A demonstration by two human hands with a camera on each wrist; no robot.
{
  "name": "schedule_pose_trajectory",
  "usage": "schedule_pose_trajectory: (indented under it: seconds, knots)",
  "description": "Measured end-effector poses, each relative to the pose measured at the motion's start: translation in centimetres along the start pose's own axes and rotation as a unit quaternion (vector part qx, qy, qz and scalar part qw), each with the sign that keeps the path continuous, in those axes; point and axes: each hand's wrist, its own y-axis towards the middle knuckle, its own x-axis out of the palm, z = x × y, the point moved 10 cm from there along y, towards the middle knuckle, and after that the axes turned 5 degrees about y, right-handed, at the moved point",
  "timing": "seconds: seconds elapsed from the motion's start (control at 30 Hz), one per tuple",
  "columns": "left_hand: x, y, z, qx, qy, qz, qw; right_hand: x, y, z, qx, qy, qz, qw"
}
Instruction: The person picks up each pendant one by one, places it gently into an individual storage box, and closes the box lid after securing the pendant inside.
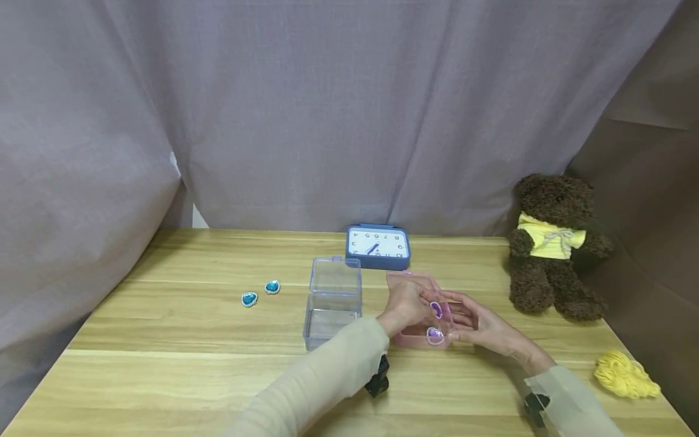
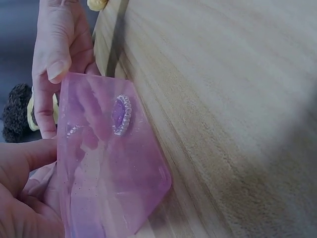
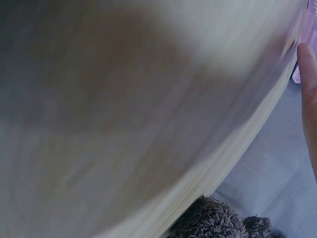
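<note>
A small pink translucent box (image 1: 404,342) stands on the table with its lid (image 1: 406,278) raised. My left hand (image 1: 405,304) reaches over the box, its fingertips pinching a purple heart-shaped gem (image 1: 436,309) with a pearly rim, partly covered by the fingers. A second purple gem (image 1: 434,335) lies in the box, and in the left wrist view that gem (image 2: 120,115) shows through the pink wall. My right hand (image 1: 488,328) grips the right side of the box, thumb at the near corner. In the right wrist view, only a finger (image 3: 308,69) shows beside the pink plastic.
Left of the pink box stands a clear box (image 1: 332,318) with its lid up. Two blue heart gems (image 1: 249,299) lie further left. Behind is a blue clock (image 1: 378,247). A brown teddy bear (image 1: 551,243) and yellow yarn (image 1: 626,374) are on the right.
</note>
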Motion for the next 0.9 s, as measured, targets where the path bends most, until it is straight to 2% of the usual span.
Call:
schedule_pose_trajectory:
  seconds: [0.1, 0.37, 0.9]
  knots:
    - [0.1, 0.0, 0.2, 0.006, 0.000, -0.004, 1.0000, 0.0, 0.0, 0.1, 0.002, 0.000, -0.001, 1.000]
    - [0.3, 0.2, 0.8, 0.032, 0.052, -0.009, 0.9981, -0.1, -0.1, 0.2, 0.008, 0.000, 0.001, 1.000]
    - [0.7, 0.3, 1.2, 0.035, 0.106, -0.019, 0.9935, 0.0, 0.0, 0.2, 0.001, 0.004, -0.004, 1.000]
